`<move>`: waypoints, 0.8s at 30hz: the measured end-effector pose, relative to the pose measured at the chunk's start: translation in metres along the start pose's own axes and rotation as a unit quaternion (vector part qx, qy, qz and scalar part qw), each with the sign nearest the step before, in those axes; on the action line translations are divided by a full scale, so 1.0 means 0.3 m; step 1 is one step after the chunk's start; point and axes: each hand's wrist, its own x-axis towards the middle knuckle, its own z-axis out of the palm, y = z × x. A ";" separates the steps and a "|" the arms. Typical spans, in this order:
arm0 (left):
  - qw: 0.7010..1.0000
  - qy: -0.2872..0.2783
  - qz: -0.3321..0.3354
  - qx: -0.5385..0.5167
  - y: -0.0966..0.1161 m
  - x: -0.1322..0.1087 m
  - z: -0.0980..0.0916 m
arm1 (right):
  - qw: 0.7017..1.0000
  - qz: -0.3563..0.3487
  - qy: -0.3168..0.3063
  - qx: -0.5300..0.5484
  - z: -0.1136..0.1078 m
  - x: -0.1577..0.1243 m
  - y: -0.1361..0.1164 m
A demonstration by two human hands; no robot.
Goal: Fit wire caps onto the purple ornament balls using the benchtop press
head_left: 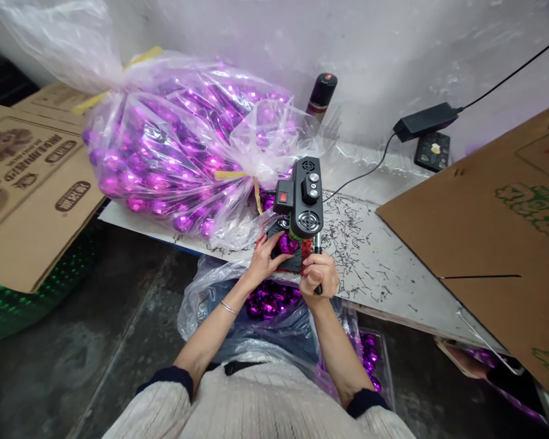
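Under the head of a black bench press machine [307,198] sits a shiny purple ball [287,244], resting on the machine's dark base. My left hand [266,259] has its thumb and fingers around the near left side of this ball. My right hand [320,274] is wrapped round the machine's black lever handle [318,289], to the right of the ball. Just below the table edge, an open clear plastic bag [201,299] in front of me contains many more purple balls [269,300].
A large tied plastic bag of purple balls [165,158] fills the table's left. Small dark pins [354,238] litter the white tabletop. A spray can [321,94] and a power adapter [425,121] are behind. Cardboard boxes [41,177] stand left, another cardboard box [489,231] right.
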 end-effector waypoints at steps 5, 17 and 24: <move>0.999 -0.001 0.036 0.033 -0.018 -0.005 0.005 | 1.000 0.005 -0.001 0.018 0.003 -0.012 0.003; 0.995 0.012 0.077 0.062 -0.038 -0.009 0.011 | 0.999 0.002 0.003 0.043 0.012 -0.016 0.012; 0.996 0.006 0.077 0.052 -0.042 -0.002 0.010 | 0.999 0.001 0.011 0.033 0.018 -0.026 0.018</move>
